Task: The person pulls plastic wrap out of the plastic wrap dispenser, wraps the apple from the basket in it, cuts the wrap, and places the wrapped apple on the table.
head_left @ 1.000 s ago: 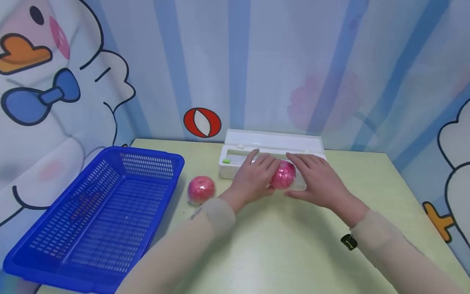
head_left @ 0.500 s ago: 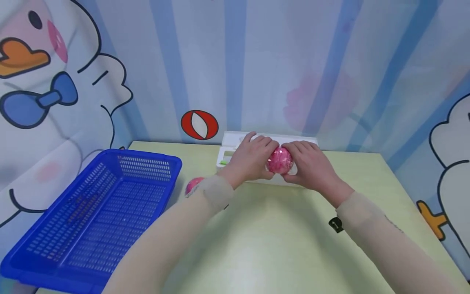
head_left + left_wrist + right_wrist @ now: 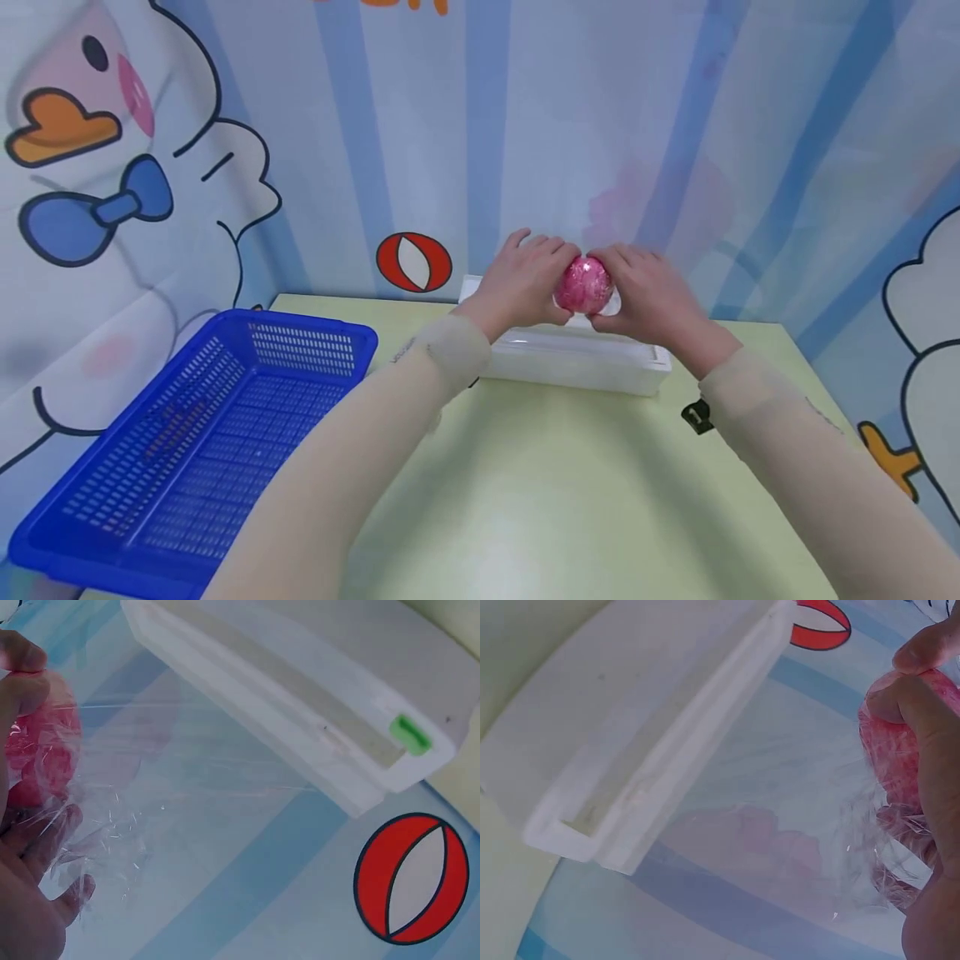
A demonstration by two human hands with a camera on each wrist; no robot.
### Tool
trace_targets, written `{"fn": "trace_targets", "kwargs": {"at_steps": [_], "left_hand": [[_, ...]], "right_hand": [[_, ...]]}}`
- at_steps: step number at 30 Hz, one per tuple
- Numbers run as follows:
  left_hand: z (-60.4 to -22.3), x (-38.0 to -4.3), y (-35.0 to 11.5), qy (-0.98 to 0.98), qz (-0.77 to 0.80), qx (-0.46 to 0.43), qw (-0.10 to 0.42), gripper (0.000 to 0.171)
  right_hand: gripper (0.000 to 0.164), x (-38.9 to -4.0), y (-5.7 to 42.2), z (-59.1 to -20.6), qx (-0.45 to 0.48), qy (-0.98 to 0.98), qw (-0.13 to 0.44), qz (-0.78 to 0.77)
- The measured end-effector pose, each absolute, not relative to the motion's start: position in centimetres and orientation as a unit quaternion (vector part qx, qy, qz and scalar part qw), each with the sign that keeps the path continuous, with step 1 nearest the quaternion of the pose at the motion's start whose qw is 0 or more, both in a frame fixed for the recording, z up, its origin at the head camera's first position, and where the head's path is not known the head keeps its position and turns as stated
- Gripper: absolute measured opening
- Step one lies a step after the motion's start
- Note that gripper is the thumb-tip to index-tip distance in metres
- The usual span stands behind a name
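Observation:
Both hands hold a pink round fruit-like thing (image 3: 584,286), its exact kind unclear, raised above the back of the table. My left hand (image 3: 528,279) grips its left side and my right hand (image 3: 648,296) its right, thumbs toward me. Clear cling film (image 3: 210,765) is gathered around it. In the left wrist view the film stretches toward a white cling film dispenser (image 3: 277,697), which has a green slider (image 3: 410,735) at one end. From the head view, that dispenser (image 3: 573,362) sits below and nearer me than the hands.
A blue perforated plastic basket (image 3: 360,350) stands on the left of the pale table (image 3: 555,475). A printed curtain (image 3: 420,125) rises behind the table's back edge. A small black tag (image 3: 697,416) is near the right cuff.
Both hands have closed in on the pink thing, lifted it and carried it back past the dispenser. The second wrapped pink thing at left has gone out of sight behind the left sleeve.

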State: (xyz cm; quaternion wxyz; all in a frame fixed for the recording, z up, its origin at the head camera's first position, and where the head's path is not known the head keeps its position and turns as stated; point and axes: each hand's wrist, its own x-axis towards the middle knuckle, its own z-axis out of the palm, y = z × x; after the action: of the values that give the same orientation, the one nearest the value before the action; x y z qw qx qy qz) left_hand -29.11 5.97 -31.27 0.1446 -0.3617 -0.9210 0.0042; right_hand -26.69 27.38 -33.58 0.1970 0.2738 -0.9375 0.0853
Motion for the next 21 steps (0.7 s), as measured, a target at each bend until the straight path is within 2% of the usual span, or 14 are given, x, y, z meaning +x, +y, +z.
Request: {"fn": "trace_targets", "kwargs": {"at_steps": [11, 21], "left_hand": [[-29.4, -29.2, 5.8, -0.918, 0.010, -0.359, 0.170, 0.078], [-30.9, -26.2, 5.0, -0.909, 0.038, -0.384, 0.157, 0.074]], "right_hand": [[0.088, -26.8, 27.2, -31.3, 0.267, -0.937, 0.213, 0.075], [0.087, -23.8, 27.5, -33.8, 0.322, -0.910, 0.248, 0.082]]}}
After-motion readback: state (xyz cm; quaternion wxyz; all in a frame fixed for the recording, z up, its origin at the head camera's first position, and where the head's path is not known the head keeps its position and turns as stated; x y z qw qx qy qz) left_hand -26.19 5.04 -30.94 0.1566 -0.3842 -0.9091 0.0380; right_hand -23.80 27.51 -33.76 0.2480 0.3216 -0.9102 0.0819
